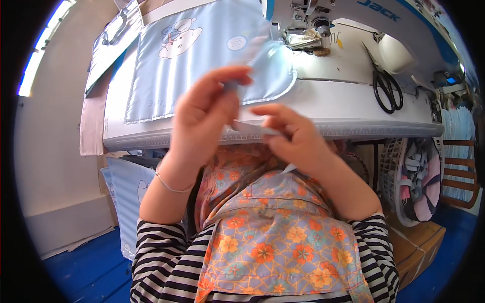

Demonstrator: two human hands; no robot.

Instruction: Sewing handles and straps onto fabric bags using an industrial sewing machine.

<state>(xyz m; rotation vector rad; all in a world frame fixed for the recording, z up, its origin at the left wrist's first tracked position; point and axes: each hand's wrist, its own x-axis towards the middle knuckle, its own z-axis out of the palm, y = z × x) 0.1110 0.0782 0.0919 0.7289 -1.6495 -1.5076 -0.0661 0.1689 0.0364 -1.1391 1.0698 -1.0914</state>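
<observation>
A narrow pale grey strip, apparently fabric, stretches between my two hands above the table's front edge. My left hand is closed, with a bit of grey material pinched at its blurred fingertips. To its right, my right hand grips the strip between thumb and fingers, and a short tail hangs below it. Behind them a light blue fabric panel with a printed bear lies flat on the table. Its rounded corner reaches under the white and blue sewing machine.
Black-handled scissors lie on the right of the white table. A ruler strip runs along its front edge. Below right stands a white basket of fabric scraps, by a cardboard box. More blue fabric hangs at lower left.
</observation>
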